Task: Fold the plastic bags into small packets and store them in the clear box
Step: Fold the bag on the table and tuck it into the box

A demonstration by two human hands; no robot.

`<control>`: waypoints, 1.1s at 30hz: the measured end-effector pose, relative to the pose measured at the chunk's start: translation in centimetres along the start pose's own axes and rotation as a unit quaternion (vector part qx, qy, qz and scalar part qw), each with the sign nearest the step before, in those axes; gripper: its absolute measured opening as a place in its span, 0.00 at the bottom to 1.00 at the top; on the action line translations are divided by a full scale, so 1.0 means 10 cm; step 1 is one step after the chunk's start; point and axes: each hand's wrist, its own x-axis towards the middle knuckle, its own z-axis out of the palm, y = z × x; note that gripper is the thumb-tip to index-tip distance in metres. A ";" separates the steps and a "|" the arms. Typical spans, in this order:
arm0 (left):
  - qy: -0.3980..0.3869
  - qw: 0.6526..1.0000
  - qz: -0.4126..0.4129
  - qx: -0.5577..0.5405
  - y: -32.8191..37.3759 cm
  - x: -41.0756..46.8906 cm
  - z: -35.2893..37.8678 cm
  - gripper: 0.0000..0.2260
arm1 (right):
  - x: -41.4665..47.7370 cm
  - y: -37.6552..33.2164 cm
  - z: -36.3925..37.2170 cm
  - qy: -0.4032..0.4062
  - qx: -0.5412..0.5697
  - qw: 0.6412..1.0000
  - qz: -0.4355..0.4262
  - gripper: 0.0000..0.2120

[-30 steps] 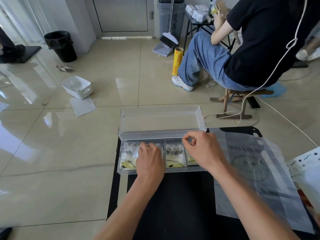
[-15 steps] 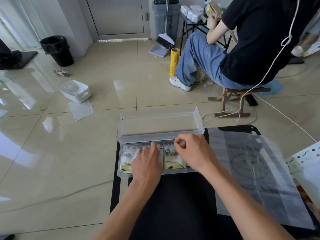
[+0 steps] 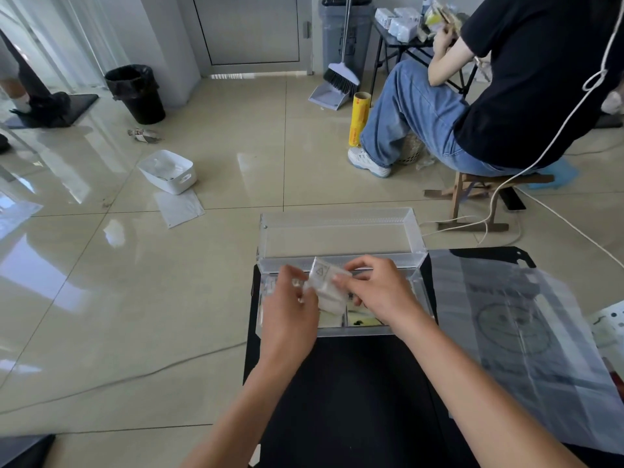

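Observation:
A clear box [image 3: 423, 292] with its lid [image 3: 337, 228] flung open behind it sits at the far edge of a black mat [image 3: 354, 393]. Folded packets [image 3: 366, 320] lie in its compartments. Above the box's middle I hold a folded plastic bag packet [image 3: 326, 285], white with a triangle mark. My left hand [image 3: 290, 315] pinches its left side, and my right hand [image 3: 378, 293] pinches its right edge. A flat, unfolded plastic bag [image 3: 513, 329] with a smiley print lies on the mat to the right.
A person sits on a wooden stool [image 3: 472, 201] beyond the box at the right, with a white cable [image 3: 499, 194] trailing across the floor. A white basket [image 3: 169, 170], a black bin [image 3: 135, 92] and a broom with dustpan [image 3: 334, 86] stand on the tiled floor.
Both hands were pressing down inside the box; they have now come together over its middle and lifted a folded packet between them. The camera view has shifted slightly.

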 end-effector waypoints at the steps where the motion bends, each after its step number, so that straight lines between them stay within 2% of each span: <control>1: -0.006 0.999 0.016 0.043 -0.03 0.00 0.02 0.03 | 0.02 -0.01 0.01 0.011 0.002 1.000 0.002 0.12; 4: -0.013 0.976 0.067 0.208 -0.11 0.01 0.03 0.03 | 0.02 -0.04 0.05 0.026 -0.013 1.000 0.001 0.12; 6: -0.018 0.960 0.086 0.266 -0.15 -0.01 0.06 0.04 | 0.00 -0.04 0.07 0.044 -0.059 0.997 -0.007 0.12; 11: -0.082 0.955 0.065 0.279 -0.09 -0.08 0.15 0.16 | 0.01 -0.03 -0.03 0.070 -0.103 0.992 -0.008 0.11; 15: -0.130 0.926 0.060 0.350 -0.07 -0.09 0.15 0.08 | 0.01 0.00 -0.04 0.087 -0.134 0.987 -0.026 0.12; 19: -0.134 0.927 0.073 0.342 -0.02 -0.14 0.16 0.06 | 0.01 0.03 0.16 0.093 -0.162 0.981 -0.049 0.13; 21: -0.115 0.924 0.089 0.353 -0.04 -0.15 0.17 0.11 | -0.01 0.04 0.30 0.100 -0.206 0.971 -0.076 0.12; 24: -0.111 0.903 0.149 0.388 -0.15 -0.18 0.23 0.16 | -0.06 0.11 0.46 0.124 -0.296 0.934 -0.157 0.11; 28: -0.126 0.880 0.183 0.420 -0.26 -0.18 0.28 0.18 | -0.03 0.17 0.48 0.137 -0.350 0.903 -0.208 0.09; 31: -0.152 0.865 0.179 0.443 -0.25 -0.18 0.26 0.34 | -0.02 0.19 0.46 0.130 -0.365 0.896 -0.215 0.08; 33: -0.183 0.842 0.181 0.474 -0.27 -0.17 0.26 0.39 | -0.01 0.21 0.44 0.124 -0.372 0.896 -0.207 0.06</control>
